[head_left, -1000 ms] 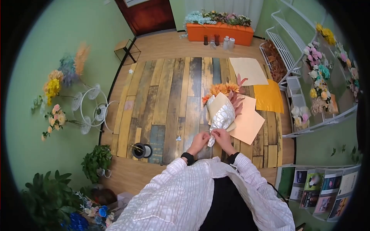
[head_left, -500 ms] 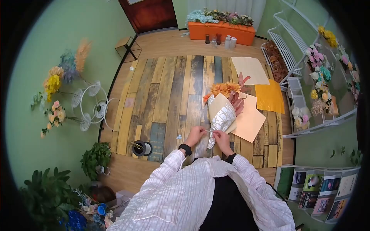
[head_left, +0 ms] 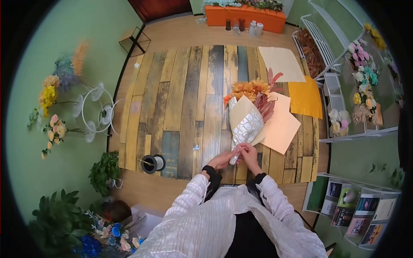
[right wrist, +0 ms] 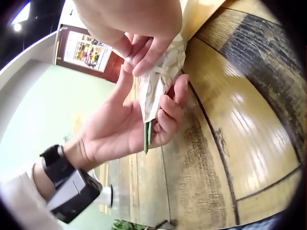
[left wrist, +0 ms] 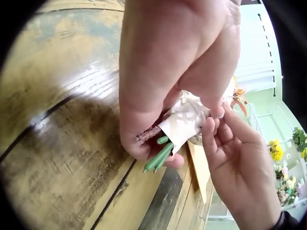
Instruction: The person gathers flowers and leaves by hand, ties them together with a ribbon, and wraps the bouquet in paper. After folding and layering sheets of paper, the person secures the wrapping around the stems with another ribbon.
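Note:
A wrapped bouquet (head_left: 246,122) of orange flowers and dark red leaves lies on the wooden table, its narrow end toward the person. My left hand (head_left: 221,160) cups that narrow end, its fingers curled round the patterned wrap (right wrist: 154,88). Green stems (left wrist: 160,154) stick out below the wrap in the left wrist view. My right hand (head_left: 249,155) pinches at the tied part of the wrap with thumb and fingertips, close against the left fingertips. What lies between the right fingertips (right wrist: 136,62) is too small to tell for certain.
Peach paper sheets (head_left: 282,129) lie under and beside the bouquet, with an orange sheet (head_left: 305,96) and a cream sheet (head_left: 282,64) farther back. A dark-rimmed spool (head_left: 153,164) stands at the table's near left. Flower racks line the right wall.
The left hand, held apart from the right half a second ago, has come back against the wrap and curled round its narrow end. The head view has tilted downward.

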Available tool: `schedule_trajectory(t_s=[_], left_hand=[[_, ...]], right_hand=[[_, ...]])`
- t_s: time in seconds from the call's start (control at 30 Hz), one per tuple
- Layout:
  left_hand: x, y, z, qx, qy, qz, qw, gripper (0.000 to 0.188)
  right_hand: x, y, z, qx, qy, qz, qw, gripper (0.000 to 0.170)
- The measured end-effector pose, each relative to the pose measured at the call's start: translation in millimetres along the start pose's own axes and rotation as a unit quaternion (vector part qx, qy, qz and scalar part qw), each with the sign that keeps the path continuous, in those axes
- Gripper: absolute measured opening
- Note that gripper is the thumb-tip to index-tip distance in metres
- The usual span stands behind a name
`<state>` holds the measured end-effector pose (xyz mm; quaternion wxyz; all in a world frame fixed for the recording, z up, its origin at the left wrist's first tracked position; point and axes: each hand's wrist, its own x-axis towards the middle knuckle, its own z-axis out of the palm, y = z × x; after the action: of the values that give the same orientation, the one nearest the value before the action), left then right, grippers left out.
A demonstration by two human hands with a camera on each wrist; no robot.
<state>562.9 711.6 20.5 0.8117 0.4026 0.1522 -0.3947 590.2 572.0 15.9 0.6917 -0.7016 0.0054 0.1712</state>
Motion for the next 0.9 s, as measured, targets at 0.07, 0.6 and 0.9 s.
schedule_trajectory(t_s=[0.07, 0.6, 0.9], left_hand=[[-1, -1, 1, -0.001, 0.003, 0.0, 1.0, 0.033], [-21, -14, 31, 0.025, 0.22, 0.036, 0.975, 0.024], [-25, -9, 35, 0.0, 0.226, 0.034, 0.973, 0.022]], right_hand=[[0, -13, -4, 0.101, -0.023, 0.06, 0.993, 0.013], [-45, -21, -28, 0.161, -0.009, 0.115, 0.98, 0.008], [-46, -31, -43, 0.12, -0.019, 0.094, 0.988, 0.006]])
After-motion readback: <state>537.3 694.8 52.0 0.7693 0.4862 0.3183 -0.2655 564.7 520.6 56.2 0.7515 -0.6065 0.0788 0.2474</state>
